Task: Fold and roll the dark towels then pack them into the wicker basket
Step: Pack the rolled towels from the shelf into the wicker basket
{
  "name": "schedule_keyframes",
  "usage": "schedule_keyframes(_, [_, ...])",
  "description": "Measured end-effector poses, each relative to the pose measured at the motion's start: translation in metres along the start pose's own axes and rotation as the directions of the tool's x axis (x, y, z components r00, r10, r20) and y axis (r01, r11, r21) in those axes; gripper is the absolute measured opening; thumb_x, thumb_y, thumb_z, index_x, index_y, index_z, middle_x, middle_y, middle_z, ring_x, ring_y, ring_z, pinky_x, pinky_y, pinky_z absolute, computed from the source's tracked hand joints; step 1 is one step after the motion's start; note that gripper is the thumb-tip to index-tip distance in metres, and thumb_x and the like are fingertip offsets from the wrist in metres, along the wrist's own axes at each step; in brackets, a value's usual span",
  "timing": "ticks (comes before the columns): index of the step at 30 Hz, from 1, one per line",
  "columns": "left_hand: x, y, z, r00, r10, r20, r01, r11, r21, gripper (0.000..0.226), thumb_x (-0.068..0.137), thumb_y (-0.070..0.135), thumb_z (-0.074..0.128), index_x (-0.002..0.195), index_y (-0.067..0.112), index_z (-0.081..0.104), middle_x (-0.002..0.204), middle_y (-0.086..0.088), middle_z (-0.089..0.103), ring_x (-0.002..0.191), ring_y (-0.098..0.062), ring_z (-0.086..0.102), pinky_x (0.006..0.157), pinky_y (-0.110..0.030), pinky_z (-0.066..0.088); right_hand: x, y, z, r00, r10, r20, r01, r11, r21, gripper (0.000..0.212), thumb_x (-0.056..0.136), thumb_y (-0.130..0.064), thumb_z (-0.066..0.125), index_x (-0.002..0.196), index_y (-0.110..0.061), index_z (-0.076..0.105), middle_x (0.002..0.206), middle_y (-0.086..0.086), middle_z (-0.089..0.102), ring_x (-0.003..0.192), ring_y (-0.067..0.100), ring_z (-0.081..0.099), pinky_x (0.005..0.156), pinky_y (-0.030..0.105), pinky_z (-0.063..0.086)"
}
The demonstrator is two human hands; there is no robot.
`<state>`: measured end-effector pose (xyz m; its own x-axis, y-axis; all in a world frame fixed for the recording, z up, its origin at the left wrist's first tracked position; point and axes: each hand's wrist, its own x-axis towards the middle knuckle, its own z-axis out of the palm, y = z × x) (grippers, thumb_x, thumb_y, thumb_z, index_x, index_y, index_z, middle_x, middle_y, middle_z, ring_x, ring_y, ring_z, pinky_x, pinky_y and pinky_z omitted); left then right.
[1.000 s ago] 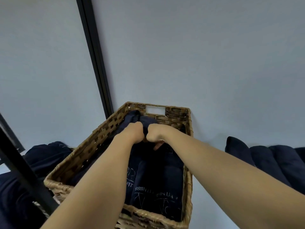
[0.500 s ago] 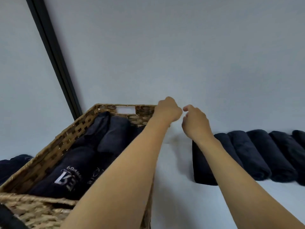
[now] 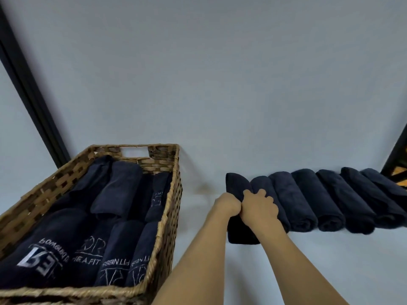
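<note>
A wicker basket (image 3: 169, 208) stands at the left, packed with several rolled dark towels (image 3: 116, 190), some showing white lettering. To its right a row of several rolled dark towels (image 3: 308, 201) lies on the white surface. Both my hands are on the leftmost roll (image 3: 236, 184) of that row. My left hand (image 3: 228, 204) grips its left side, fingers curled round it. Beside it, touching, my right hand (image 3: 258, 206) grips the same roll from the top, and its fingers reach into the gap beside the neighbouring roll.
A black vertical bar (image 3: 28, 89) runs along the pale wall behind the basket. A dark object with orange marks (image 3: 398, 166) shows at the right edge. White surface (image 3: 308, 271) lies in front of the towel row.
My hands left the basket, moved right across the gap and came down on the leftmost rolled towel of the row. The view swung right with them.
</note>
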<state>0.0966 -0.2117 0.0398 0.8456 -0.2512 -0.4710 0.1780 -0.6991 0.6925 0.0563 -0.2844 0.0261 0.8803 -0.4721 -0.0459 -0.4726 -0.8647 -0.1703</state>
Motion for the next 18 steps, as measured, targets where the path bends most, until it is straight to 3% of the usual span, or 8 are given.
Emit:
schedule_keyframes(3, [-0.005,-0.004,0.003,0.998,-0.054,-0.018,0.052,0.994,-0.100,0.021,0.095,0.017,0.042,0.105,0.005,0.056,0.117,-0.014,0.064,0.106,-0.030,0.064,0.093,-0.040,0.054,-0.001,0.000,0.007,1.000,0.009,-0.004,-0.009,0.998,0.061,0.039,0.093,-0.026,0.050,0.129,-0.014,0.039,0.126,0.016,0.045,0.109,0.032,0.049,0.072,0.034,0.039])
schedule_keyframes(7, [-0.002,-0.008,0.001,0.996,-0.087,0.006,0.086,0.968,-0.236,0.038,0.081,0.014,0.048,0.115,0.006,0.063,0.109,-0.011,0.068,0.093,-0.027,0.066,0.089,-0.038,0.055,0.001,-0.002,0.013,0.998,0.061,-0.001,-0.057,0.946,0.319,0.039,0.094,-0.034,0.045,0.122,-0.007,0.038,0.115,0.015,0.058,0.102,0.033,0.056,0.074,0.040,0.047])
schedule_keyframes(9, [-0.004,-0.007,-0.004,0.995,-0.083,-0.049,0.068,0.965,-0.254,0.038,0.082,0.013,0.049,0.115,0.003,0.064,0.106,-0.012,0.067,0.085,-0.027,0.061,0.082,-0.034,0.053,-0.001,-0.006,0.011,0.999,0.049,0.001,-0.045,0.904,0.425,0.043,0.095,-0.039,0.043,0.121,-0.005,0.042,0.116,0.015,0.059,0.102,0.033,0.058,0.080,0.042,0.050])
schedule_keyframes(13, [-0.014,0.006,-0.026,0.963,0.035,-0.268,-0.075,0.987,-0.139,0.031,0.092,0.027,0.043,0.109,0.007,0.059,0.097,-0.007,0.060,0.080,-0.024,0.053,0.069,-0.030,0.043,-0.009,-0.017,-0.011,0.998,0.039,-0.050,0.002,0.765,0.644,0.047,0.092,-0.040,0.046,0.128,-0.009,0.043,0.119,0.012,0.057,0.099,0.029,0.060,0.080,0.041,0.051])
schedule_keyframes(18, [-0.053,0.050,-0.100,0.899,0.249,-0.359,-0.268,0.963,-0.002,0.036,0.091,0.025,0.045,0.119,0.006,0.056,0.113,-0.011,0.061,0.097,-0.028,0.058,0.075,-0.030,0.045,-0.020,-0.050,-0.075,0.960,-0.021,-0.281,0.234,0.613,0.755,0.048,0.092,-0.043,0.052,0.129,-0.014,0.042,0.120,0.005,0.055,0.094,0.019,0.055,0.076,0.034,0.045])
